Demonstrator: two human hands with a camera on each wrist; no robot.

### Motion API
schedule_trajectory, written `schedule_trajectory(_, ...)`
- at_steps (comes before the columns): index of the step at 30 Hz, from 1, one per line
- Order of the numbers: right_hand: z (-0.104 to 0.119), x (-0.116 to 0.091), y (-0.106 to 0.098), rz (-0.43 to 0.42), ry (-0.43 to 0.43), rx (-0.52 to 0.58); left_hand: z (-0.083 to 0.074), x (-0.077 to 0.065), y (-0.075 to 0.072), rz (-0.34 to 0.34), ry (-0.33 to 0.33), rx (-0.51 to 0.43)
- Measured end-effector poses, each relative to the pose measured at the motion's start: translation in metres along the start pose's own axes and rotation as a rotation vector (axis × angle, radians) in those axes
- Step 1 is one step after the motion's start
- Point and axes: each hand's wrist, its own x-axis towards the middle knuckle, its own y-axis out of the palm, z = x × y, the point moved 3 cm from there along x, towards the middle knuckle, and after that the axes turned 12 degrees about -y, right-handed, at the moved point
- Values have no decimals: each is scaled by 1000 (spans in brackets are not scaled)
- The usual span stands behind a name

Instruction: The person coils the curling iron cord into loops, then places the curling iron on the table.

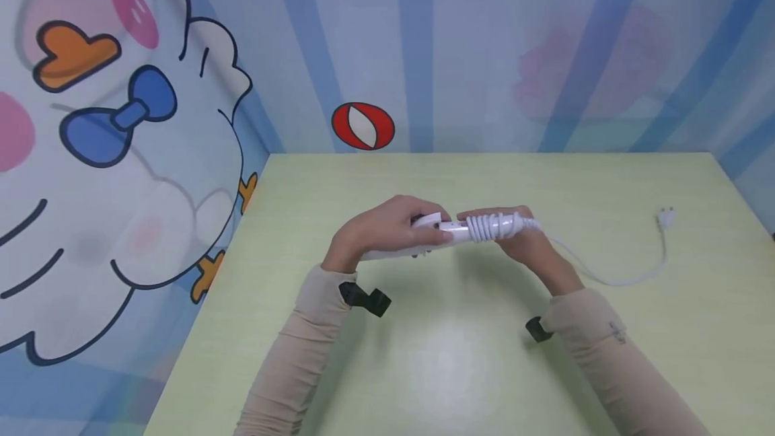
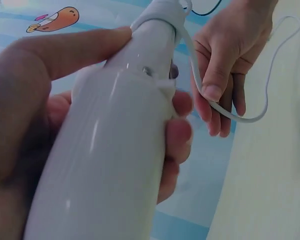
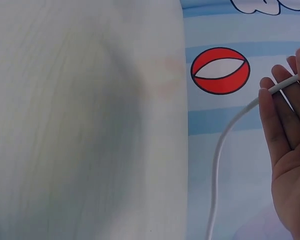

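A white curling iron (image 1: 455,231) is held above the table, nearly level. My left hand (image 1: 392,224) grips its thick part, fingers wrapped round the smooth body in the left wrist view, with the thumb along the narrower neck. White cord (image 1: 483,227) is wound in several turns round the handle on the right. My right hand (image 2: 232,60) is beside the handle's end and pinches the cord (image 2: 250,120) between thumb and fingers, its other fingers fairly straight. From there the loose cord runs right to a plug (image 1: 666,218) on the table. The iron's far left end is mostly hidden.
The pale green table (image 1: 448,355) lies under both hands. Behind it stands a blue-striped wall (image 1: 472,52) with a printed red ball (image 1: 384,126). A large cartoon bird (image 1: 181,153) is printed on the left wall. Small black camera mounts (image 1: 366,298) sit on both wrists.
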Motion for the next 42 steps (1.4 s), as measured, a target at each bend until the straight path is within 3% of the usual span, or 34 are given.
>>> schedule_trajectory(2,4,2,-1,29,-46,8,-1,-1,3,37,-2,22)
schedule_trajectory(6,4,5,-2,44,-37,147,-2,-2,6,84,-11,68)
schedule_trajectory(9,0,5,-3,88,-25,158,-4,-3,9,101,-11,124)
schedule_trajectory(15,-6,8,-10,201,-46,28,-9,-2,16,92,-2,284)
schedule_trajectory(20,2,15,-16,233,-156,-69,-17,-1,23,88,-57,402)
schedule_trajectory(31,36,28,-20,196,-366,-368,-16,5,33,-4,-275,550)
schedule_trajectory(36,47,28,-16,181,-355,-452,-6,11,32,-67,-356,549)
schedule_trajectory(42,55,29,-9,147,-310,-559,5,15,27,-175,-376,547)
